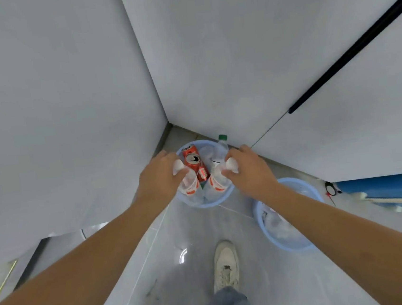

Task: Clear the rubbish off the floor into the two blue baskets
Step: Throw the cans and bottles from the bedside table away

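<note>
A light blue basket (209, 203) stands in the corner of two grey walls. Inside it lie a red drinks can (194, 161) and a clear bottle with a green cap (221, 143). My left hand (159, 179) grips a clear plastic bottle with a white cap and red label (188, 182) over the basket. Over the same basket my right hand (249, 169) grips a second such bottle (216, 179). A second light blue basket (292, 244) stands to the right, partly behind my right forearm, with pale crumpled rubbish inside.
Grey walls close in on the left and behind the baskets. A black pole (348, 54) leans along the right wall. A blue object (385, 189) lies at the right edge. My white shoe (225, 265) stands on the tiled floor.
</note>
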The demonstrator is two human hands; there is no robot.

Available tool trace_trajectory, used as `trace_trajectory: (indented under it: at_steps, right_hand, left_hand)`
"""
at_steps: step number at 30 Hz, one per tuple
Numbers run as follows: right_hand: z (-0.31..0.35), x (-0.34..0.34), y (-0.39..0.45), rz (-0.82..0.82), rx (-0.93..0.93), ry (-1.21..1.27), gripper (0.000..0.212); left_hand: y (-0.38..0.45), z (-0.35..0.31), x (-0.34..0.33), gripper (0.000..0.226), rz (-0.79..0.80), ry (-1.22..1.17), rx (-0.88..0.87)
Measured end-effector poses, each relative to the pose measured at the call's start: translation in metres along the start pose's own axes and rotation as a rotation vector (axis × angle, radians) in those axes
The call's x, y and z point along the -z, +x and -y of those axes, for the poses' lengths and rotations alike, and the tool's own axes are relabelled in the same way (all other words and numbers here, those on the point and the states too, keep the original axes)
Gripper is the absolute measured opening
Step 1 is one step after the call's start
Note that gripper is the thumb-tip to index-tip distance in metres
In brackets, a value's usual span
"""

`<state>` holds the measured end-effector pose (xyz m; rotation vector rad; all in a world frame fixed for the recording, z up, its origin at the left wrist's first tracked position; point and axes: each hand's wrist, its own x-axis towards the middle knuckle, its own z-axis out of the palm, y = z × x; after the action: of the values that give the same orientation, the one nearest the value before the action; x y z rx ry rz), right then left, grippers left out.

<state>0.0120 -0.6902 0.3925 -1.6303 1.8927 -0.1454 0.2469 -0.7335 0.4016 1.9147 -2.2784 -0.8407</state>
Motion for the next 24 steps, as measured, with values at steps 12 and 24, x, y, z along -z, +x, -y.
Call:
trace_trajectory:
  at_steps: [12, 24]
  right_hand:
    - [-0.022, -0.038, 0.096, 0.125, 0.043, -0.012, 0.037]
    - [-0.024, -0.079, 0.148, 0.08, 0.006, -0.001, 0.036]
  left_hand:
    - [0.059, -0.021, -0.069, 0.032, -0.015, -0.005, 0.021]
    - [0.092, -0.004, -0.095, 0.035, -0.063, -0.036, 0.011]
